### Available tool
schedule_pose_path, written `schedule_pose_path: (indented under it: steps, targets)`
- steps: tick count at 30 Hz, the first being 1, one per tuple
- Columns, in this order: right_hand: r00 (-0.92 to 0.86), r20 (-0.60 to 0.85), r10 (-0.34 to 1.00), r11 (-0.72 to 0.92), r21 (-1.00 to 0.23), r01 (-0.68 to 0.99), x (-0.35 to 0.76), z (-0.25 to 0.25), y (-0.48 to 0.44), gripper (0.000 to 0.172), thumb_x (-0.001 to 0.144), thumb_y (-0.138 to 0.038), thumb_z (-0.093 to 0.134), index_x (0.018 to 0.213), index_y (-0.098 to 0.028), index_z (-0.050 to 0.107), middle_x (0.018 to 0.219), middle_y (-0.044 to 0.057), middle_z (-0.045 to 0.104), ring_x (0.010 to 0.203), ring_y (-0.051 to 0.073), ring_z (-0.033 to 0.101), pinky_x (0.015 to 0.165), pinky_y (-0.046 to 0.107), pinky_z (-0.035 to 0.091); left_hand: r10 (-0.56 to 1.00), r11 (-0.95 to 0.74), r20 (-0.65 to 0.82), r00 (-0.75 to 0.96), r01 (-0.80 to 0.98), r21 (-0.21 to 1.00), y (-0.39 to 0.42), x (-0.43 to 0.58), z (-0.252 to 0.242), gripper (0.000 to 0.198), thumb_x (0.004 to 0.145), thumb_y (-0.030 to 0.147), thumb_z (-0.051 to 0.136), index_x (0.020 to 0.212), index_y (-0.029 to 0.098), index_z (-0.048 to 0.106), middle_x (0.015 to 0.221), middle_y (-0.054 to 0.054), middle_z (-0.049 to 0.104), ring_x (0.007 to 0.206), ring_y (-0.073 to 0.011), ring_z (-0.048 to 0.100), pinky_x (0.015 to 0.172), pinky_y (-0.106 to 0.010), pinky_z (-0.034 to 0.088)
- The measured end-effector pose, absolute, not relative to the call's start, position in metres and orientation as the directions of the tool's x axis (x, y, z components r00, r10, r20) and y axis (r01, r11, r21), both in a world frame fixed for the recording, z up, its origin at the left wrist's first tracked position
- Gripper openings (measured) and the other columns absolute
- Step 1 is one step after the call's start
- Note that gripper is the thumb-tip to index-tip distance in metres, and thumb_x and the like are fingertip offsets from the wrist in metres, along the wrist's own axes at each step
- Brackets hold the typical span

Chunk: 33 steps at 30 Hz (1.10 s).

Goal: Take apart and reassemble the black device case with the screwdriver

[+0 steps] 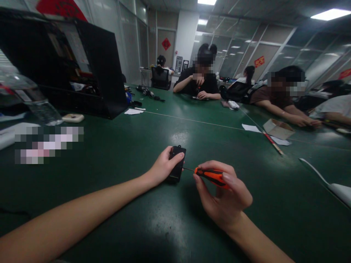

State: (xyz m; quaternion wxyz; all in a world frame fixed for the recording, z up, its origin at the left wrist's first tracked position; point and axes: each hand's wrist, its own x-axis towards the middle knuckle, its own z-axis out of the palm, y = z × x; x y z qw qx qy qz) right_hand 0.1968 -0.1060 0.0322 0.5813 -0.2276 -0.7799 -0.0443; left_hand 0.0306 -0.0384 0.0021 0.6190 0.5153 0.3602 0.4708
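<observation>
At lower centre the left hand [162, 168] curled round a small black box [177, 163] on the green table [123, 160]; the right hand [222, 195] pinched an orange-handled screwdriver [210, 175], its tip at the box's side. No writing on either was legible.

A black box [177, 166] is seen on a dark green table [115, 157]; an orange-and-black screwdriver [212, 176] is seen at its three o'clock.

From my feed: long green table [123, 153], glass partition walls [274, 47] behind, white pillar [186, 36], ceiling light panels [330, 14] lit
</observation>
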Motion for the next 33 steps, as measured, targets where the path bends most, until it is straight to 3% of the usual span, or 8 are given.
schedule_pose_path:
  steps: [3, 6, 11, 22, 33]
  targets:
    - [-0.210, 0.921, 0.328, 0.900, -0.236, 0.367, 0.197, 0.032, -0.104, 0.097, 0.071, 0.016, 0.061, 0.148, -0.032, 0.029, 0.122, 0.009, 0.056, 0.103, 0.022, 0.064, 0.077, 0.044, 0.062, 0.953, 0.024, 0.040, 0.300, -0.207, 0.978, -0.038, 0.031, 0.002, 0.039, 0.083, 0.047, 0.067, 0.099, 0.017, 0.049, 0.082, -0.002, 0.064, 0.062, -0.0137, 0.065, 0.059, -0.027, 0.053]
    - [-0.229, 0.932, 0.280, 0.903, -0.175, 0.393, 0.198, 0.033, -0.102, 0.099, 0.070, 0.012, 0.067, 0.149, -0.032, 0.027, 0.117, 0.007, 0.059, 0.102, 0.023, 0.064, 0.083, 0.051, 0.060, 0.953, 0.014, 0.049, 0.300, -0.206, 0.978, -0.038, 0.031, 0.000, 0.038, 0.084, 0.047, 0.067, 0.098, 0.017, 0.049, 0.082, -0.002, 0.064, 0.063, -0.0136, 0.065, 0.060, -0.027, 0.054]
    - [-0.181, 0.943, 0.277, 0.880, -0.174, 0.441, 0.199, 0.034, -0.099, 0.091, 0.073, 0.008, 0.069, 0.147, -0.031, 0.032, 0.110, 0.005, 0.061, 0.090, 0.018, 0.066, 0.072, 0.038, 0.062, 0.951, 0.006, 0.056, 0.305, -0.200, 0.980, -0.038, 0.030, 0.000, 0.038, 0.084, 0.048, 0.066, 0.098, 0.017, 0.049, 0.082, -0.002, 0.064, 0.063, -0.0142, 0.065, 0.058, -0.026, 0.053]
    - [-0.058, 0.950, 0.307, 0.868, -0.254, 0.426, 0.208, 0.051, -0.098, 0.097, 0.074, 0.008, 0.065, 0.149, -0.038, 0.025, 0.111, 0.002, 0.060, 0.087, 0.017, 0.069, 0.075, 0.042, 0.066, 0.944, -0.042, 0.090, 0.316, -0.155, 0.987, -0.039, 0.031, 0.002, 0.036, 0.084, 0.048, 0.066, 0.098, 0.018, 0.049, 0.082, -0.001, 0.063, 0.062, -0.0142, 0.063, 0.055, -0.026, 0.050]
    - [-0.143, 0.967, 0.210, 0.888, -0.127, 0.441, 0.199, 0.046, -0.101, 0.095, 0.074, 0.013, 0.065, 0.147, -0.035, 0.028, 0.119, 0.005, 0.061, 0.096, 0.020, 0.071, 0.082, 0.049, 0.065, 0.957, -0.130, 0.152, 0.248, -0.104, 0.986, -0.043, 0.035, 0.000, 0.030, 0.086, 0.044, 0.064, 0.097, 0.019, 0.052, 0.078, 0.001, 0.060, 0.065, -0.0125, 0.060, 0.062, -0.024, 0.046]
